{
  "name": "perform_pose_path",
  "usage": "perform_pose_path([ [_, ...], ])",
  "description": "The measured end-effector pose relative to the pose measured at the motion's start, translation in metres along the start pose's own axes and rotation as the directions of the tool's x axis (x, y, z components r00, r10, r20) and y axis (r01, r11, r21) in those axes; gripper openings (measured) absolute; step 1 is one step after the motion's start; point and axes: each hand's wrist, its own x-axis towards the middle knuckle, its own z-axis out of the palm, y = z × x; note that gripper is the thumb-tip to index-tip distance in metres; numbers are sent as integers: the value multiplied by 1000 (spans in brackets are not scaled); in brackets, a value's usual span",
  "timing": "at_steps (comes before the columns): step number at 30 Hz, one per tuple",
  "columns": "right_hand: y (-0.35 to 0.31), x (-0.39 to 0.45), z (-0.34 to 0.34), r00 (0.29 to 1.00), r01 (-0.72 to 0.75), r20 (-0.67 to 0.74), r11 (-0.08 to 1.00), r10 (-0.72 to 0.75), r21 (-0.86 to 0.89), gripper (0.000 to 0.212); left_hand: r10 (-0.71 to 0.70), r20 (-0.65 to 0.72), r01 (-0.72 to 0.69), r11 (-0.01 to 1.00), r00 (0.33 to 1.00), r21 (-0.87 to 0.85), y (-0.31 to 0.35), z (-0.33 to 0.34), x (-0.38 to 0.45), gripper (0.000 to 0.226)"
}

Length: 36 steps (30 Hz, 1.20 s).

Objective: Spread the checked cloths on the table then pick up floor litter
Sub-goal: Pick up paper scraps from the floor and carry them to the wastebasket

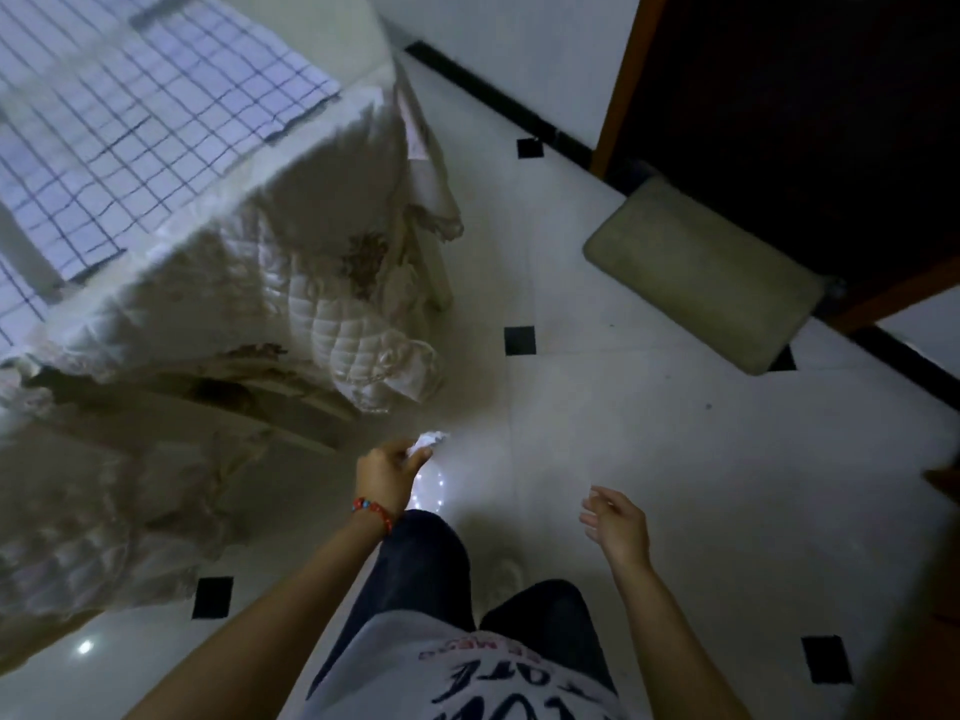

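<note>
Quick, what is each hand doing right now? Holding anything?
Left hand: closed on a crumpled white paper scrap.
Right hand: open, fingers spread, holding nothing.

Checked cloths flat on table; crumpled white litter in fingers
</note>
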Motion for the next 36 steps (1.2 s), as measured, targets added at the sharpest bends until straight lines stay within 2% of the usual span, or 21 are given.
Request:
perform_pose_path([
  [7,-82,50,-16,998,7,-67,998,-3,64,25,-23,167,22,1000,986,10,52,11,60,27],
  [12,-158,90,-26,991,33,-130,994,-19,101,26,7,280,-16,999,960,30,119,22,132,40],
  [15,-192,105,-32,986,27,-166,991,-5,132,30,52,303,-58,998,952,10,164,24,174,35],
  [18,-225,121,-34,979,23,-205,987,10,160,31,96,294,-91,995,951,-33,214,27,222,32],
  [25,-309,184,-38,974,-3,-225,989,38,151,20,73,259,-44,992,963,-115,309,37,329,29],
  [30,-392,266,-36,987,-3,-157,998,12,60,19,6,177,22,988,984,-151,351,39,400,29],
  [33,-461,319,-33,997,8,-70,997,-13,-80,27,-87,105,104,980,991,-167,367,31,435,31],
  [36,-540,363,-22,996,84,16,980,-82,-178,27,-192,32,194,957,981,-218,379,20,463,32],
])
